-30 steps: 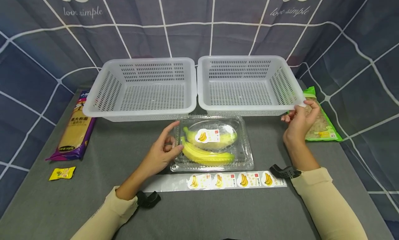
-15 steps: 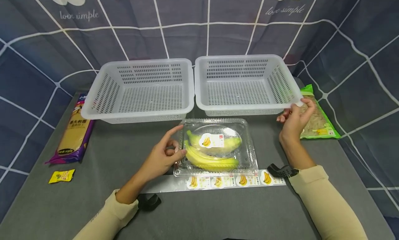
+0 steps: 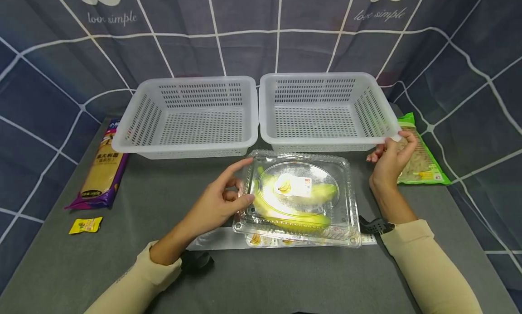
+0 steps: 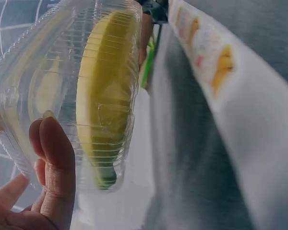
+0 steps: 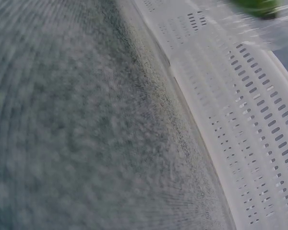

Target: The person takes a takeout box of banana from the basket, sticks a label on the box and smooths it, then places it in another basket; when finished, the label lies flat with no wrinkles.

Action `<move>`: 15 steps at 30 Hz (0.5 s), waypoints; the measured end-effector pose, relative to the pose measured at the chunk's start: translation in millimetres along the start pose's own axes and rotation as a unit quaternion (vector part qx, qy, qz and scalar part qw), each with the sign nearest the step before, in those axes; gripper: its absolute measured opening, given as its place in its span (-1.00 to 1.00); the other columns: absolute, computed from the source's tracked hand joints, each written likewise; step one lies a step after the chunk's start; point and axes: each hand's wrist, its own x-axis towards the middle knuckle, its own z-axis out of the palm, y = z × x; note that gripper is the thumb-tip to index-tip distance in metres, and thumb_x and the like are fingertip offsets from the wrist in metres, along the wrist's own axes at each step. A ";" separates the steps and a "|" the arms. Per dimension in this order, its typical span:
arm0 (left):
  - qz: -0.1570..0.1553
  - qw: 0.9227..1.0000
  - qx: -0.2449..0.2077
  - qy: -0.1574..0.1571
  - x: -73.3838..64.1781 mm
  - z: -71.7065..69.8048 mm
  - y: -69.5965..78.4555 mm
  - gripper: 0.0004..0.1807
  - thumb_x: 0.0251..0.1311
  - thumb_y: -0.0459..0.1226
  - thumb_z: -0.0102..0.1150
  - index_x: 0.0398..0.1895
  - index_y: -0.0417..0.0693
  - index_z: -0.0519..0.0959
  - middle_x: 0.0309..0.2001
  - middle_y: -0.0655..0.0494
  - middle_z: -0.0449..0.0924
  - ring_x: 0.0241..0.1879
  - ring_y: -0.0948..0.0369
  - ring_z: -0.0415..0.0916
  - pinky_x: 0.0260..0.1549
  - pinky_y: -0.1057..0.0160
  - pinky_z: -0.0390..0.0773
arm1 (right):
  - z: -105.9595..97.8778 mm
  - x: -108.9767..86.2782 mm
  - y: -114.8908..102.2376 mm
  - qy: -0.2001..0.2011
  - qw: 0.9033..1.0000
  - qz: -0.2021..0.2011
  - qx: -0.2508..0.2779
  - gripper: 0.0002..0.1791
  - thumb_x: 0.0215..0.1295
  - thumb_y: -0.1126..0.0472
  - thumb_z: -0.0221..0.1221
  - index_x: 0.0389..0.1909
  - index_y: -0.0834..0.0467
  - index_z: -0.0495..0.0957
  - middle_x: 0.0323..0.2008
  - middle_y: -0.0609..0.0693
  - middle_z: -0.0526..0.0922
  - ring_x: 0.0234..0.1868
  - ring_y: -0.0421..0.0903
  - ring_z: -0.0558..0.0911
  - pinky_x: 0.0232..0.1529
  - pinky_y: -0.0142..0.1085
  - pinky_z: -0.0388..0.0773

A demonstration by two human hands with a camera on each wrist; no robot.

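My left hand (image 3: 222,198) holds a clear plastic clamshell box (image 3: 345,207) by its left edge, thumb and fingers spread along that side. Inside lie two bananas (image 3: 302,221), and a white banana label (image 3: 302,185) sits on the lid. In the left wrist view the box (image 4: 19,91) is raised off the table, tilted, with a yellow banana (image 4: 108,86) against its wall. My right hand (image 3: 389,164) pinches the front right corner of the right white basket (image 3: 326,141). Only that basket's slotted wall (image 5: 225,129) and the table show in the right wrist view, beside green.
A strip of banana stickers (image 3: 216,240) lies under the box in view. Another white basket (image 3: 183,148) stands at left. A purple-edged pasta pack (image 3: 99,169) and a small yellow packet (image 3: 85,225) lie far left; a green bag (image 3: 424,164) is at right.
My left hand has brought the clamshell box rightward and nearer, up off the table, so it now covers most of the sticker strip. My right hand stays at the basket corner.
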 end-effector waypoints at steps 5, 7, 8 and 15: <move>0.026 1.000 0.000 -0.017 15.9 2.3 18.5 -0.16 0.35 -0.37 0.30 0.57 0.43 0.19 -0.23 -0.12 0.31 -0.68 0.09 0.45 -0.53 0.05 0.67 | -1.4 1.3 -1.3 0.002 1.000 0.003 -0.003 -0.74 0.43 0.39 -0.06 0.04 0.07 0.28 -0.64 0.05 0.26 -0.76 -0.17 0.23 -0.78 -0.40 0.31; 0.032 0.999 0.001 -0.018 24.6 1.7 24.8 -0.16 0.35 -0.36 0.30 0.57 0.43 0.19 -0.22 -0.13 0.34 -0.68 0.10 0.46 -0.53 0.04 0.67 | -2.6 2.4 -1.5 -0.001 1.000 -0.007 -0.010 -0.76 0.44 0.40 -0.08 0.03 0.08 0.28 -0.65 0.04 0.25 -0.75 -0.18 0.22 -0.77 -0.42 0.27; 0.032 0.999 0.001 -0.017 28.8 1.0 27.9 -0.17 0.35 -0.35 0.30 0.56 0.44 0.20 -0.21 -0.13 0.35 -0.67 0.11 0.47 -0.52 0.04 0.67 | -3.2 3.1 -1.3 -0.002 1.000 -0.013 -0.013 -0.76 0.44 0.40 -0.09 0.02 0.09 0.28 -0.66 0.03 0.24 -0.74 -0.18 0.22 -0.77 -0.43 0.25; 0.048 0.999 -0.007 -0.005 54.1 -6.1 44.8 -0.20 0.36 -0.31 0.29 0.55 0.48 0.20 -0.26 -0.13 0.38 -0.65 0.11 0.46 -0.51 0.04 0.66 | -2.0 7.5 2.1 0.007 1.000 -0.023 -0.006 -0.74 0.40 0.46 -0.08 -0.02 0.10 0.33 -0.60 0.06 0.30 -0.76 -0.19 0.26 -0.74 -0.46 0.21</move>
